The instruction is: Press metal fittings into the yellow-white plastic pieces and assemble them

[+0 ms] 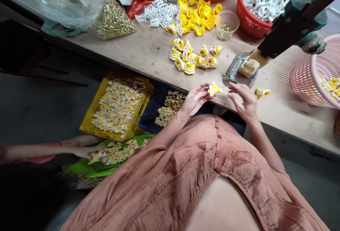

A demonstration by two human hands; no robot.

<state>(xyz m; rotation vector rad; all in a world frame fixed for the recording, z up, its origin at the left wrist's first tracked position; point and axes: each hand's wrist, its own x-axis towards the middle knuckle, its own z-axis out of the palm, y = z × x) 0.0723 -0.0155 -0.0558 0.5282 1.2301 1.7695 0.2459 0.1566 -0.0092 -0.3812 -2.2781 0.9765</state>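
Note:
My left hand [195,98] pinches a small yellow-and-white plastic piece [213,89] just off the front edge of the wooden worktable [138,52]. My right hand [243,100] hovers right beside it, fingers loosely curled and holding nothing. Another assembled piece [262,92] lies on the table just right of my right hand. A cluster of the same striped pieces [193,58] sits on the table beyond my hands.
Behind are loose yellow parts [198,15], white parts [159,13], a clear cup of small metal bits [227,24], red baskets, a pink basket [316,75] and a hand press [289,25]. Crates of pieces stand on the floor at left, where another person's hand [85,150] reaches.

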